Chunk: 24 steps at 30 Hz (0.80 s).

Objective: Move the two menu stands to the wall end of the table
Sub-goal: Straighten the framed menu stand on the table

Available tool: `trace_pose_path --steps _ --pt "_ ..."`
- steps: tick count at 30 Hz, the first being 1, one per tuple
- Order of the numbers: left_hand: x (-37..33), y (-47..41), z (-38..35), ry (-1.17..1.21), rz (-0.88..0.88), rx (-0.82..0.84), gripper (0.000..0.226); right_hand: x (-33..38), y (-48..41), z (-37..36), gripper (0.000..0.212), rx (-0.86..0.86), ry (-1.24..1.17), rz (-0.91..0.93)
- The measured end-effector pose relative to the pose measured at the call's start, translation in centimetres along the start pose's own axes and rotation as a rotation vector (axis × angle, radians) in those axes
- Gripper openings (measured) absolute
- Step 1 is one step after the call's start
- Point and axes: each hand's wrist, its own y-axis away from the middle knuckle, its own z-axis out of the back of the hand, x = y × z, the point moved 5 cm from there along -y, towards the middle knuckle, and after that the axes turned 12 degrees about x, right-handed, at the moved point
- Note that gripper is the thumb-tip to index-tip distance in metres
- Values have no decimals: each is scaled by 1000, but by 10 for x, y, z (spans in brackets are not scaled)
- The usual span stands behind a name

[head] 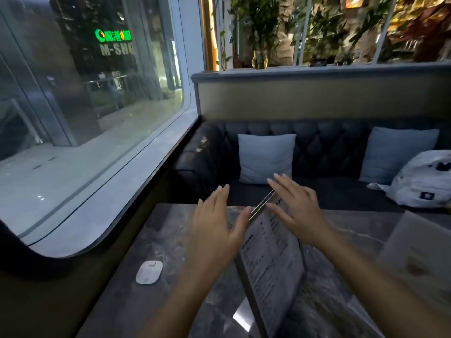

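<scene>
A clear acrylic menu stand (271, 259) with a printed sheet stands upright in the middle of the grey marble table (168, 240), edge-on to me. My left hand (217, 228) hovers flat on its left side, fingers spread, thumb near the top edge. My right hand (296, 206) is spread on the right side, fingers lying over the stand's top edge. Neither hand is closed around it. A second menu stand (415, 254), blurred, stands at the table's right edge.
A small white oval device (149, 272) lies on the table near the window side. The window sill (102, 211) and glass run along the left. A dark tufted sofa (329, 152) with two blue cushions and a white bag (424, 181) lies beyond the table.
</scene>
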Motion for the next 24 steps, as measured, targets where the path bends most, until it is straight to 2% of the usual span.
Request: trace_pose_path --steps 4,8,10,14,18,24 --pt "6 6 -7 100 58 -4 48 -8 -4 -2 39 1 -60 -16" --pt "1 8 -5 62 -22 -39 16 -14 -7 -2 31 -30 -67 9" --pt "-2 10 -5 37 -49 -22 7 -17 -8 -2 31 -14 -75 5" --pt "-1 13 -3 6 -57 8 9 -19 -7 -3 36 1 -77 -2" --pt "-1 15 -2 -26 -64 28 3 -20 -10 0 30 4 -60 1" --pt "2 16 -1 -74 -74 -14 6 -17 -10 4 30 27 -44 14"
